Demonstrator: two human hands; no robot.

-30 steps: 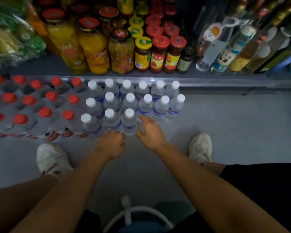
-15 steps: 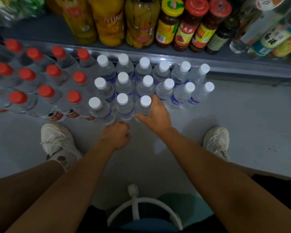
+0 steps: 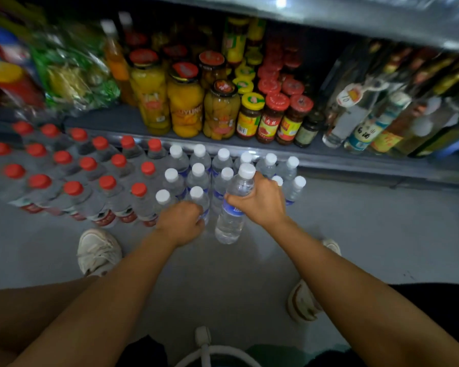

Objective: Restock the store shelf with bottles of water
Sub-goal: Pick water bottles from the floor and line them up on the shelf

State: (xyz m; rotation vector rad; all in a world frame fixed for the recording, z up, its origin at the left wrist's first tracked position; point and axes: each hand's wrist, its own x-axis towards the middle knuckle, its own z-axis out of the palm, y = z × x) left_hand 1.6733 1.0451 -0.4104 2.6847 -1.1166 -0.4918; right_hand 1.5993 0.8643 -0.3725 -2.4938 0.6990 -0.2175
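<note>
Since the earlier frame, one water bottle (image 3: 233, 205) has come up out of the white-capped group (image 3: 196, 176); I note it tilted at frame centre, above the floor (image 3: 382, 234). Right hand (image 3: 263, 202) grips its middle, fingers curled round. Left hand (image 3: 180, 221) sits just left, fingers curled on a front-row bottle (image 3: 200, 201). Red-capped bottles (image 3: 77, 168) stand centre left, below the jar shelf (image 3: 133, 120).

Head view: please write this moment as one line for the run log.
right hand: grips white-cap water bottle, lifted from pack | left hand: grips front-row bottle | shelf: not reached
</note>
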